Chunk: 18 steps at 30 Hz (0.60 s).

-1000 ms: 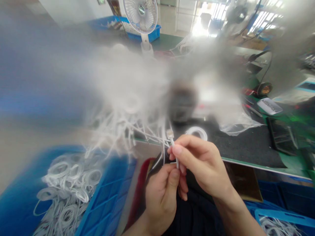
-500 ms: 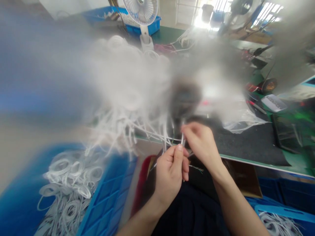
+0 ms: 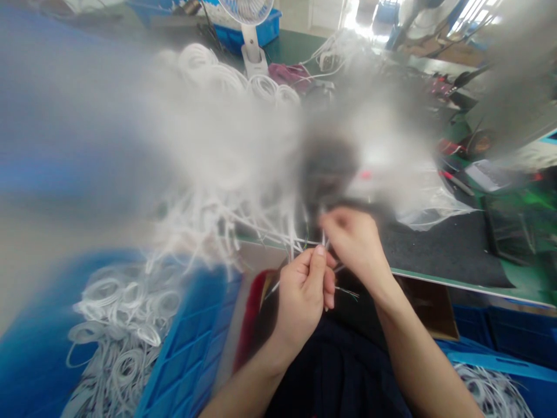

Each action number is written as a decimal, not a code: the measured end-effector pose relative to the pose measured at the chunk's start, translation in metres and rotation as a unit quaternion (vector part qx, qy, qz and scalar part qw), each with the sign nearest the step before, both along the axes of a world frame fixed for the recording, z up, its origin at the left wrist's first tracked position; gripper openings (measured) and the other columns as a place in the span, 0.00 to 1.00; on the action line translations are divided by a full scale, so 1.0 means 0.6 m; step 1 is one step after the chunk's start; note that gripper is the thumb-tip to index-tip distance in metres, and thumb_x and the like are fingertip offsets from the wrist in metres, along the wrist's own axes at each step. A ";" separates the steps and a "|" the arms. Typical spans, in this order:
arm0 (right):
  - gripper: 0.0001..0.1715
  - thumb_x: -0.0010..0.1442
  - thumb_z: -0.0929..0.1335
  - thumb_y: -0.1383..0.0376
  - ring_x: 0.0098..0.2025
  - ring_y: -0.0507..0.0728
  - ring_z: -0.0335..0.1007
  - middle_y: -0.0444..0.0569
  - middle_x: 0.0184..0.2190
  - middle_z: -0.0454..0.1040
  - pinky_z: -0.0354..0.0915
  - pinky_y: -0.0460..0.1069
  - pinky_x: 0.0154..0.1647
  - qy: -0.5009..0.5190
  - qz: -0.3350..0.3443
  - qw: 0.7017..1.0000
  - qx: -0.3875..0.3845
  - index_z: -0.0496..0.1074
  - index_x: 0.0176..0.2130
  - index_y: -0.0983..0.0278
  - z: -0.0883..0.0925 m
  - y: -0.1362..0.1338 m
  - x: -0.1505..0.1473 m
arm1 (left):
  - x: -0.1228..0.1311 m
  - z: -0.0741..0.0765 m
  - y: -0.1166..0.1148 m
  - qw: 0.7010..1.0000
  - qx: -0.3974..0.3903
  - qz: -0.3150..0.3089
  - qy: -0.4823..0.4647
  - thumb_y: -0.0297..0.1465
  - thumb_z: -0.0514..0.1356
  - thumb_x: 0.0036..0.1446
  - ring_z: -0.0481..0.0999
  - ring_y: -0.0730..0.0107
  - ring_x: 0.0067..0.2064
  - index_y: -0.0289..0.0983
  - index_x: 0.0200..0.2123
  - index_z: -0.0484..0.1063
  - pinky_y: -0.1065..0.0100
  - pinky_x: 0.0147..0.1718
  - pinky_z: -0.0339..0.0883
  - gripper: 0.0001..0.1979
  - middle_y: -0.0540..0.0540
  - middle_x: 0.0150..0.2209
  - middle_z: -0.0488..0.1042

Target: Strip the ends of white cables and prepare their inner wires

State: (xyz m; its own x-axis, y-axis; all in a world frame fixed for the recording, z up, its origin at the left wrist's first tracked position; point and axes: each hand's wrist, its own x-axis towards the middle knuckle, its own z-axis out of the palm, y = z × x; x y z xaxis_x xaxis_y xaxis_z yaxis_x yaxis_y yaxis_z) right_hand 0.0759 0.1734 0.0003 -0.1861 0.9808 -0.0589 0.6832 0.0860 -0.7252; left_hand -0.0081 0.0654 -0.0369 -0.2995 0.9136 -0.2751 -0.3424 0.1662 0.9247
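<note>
My left hand (image 3: pixel 306 284) is closed, its thumb pressing a white cable (image 3: pixel 324 237) against the fingers. Just above and to the right, my right hand (image 3: pixel 353 235) pinches the same cable; its fingertips are slightly smeared by motion. Thin coloured wires (image 3: pixel 348 293) stick out at a bared cable end to the right of my left hand. Many loose white cable ends (image 3: pixel 217 226) hang over the table edge on the left, leading from a blurred heap of coiled white cables (image 3: pixel 217 75).
A blue crate (image 3: pixel 191 325) with coiled cables stands low at left, another blue bin (image 3: pixel 500 363) at lower right. The table holds a black mat (image 3: pixel 439 249), a clear plastic bag (image 3: pixel 430 203) and a white fan (image 3: pixel 252 49). A haze blurs the middle of the view.
The view has tilted down slightly, so the fan and back crate sit higher. Both hands keep their hold on the cable; my right hand has shifted a little and is more blurred.
</note>
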 end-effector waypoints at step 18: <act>0.19 0.67 0.68 0.57 0.27 0.56 0.68 0.45 0.23 0.79 0.54 0.49 0.31 -0.047 -0.012 0.999 0.006 0.82 0.29 0.61 0.001 0.014 -0.009 | -0.004 -0.007 0.018 1.000 0.018 0.005 -0.018 0.49 0.59 0.74 0.64 0.80 0.15 0.37 0.35 0.75 0.79 0.14 0.58 0.23 0.57 0.19 0.68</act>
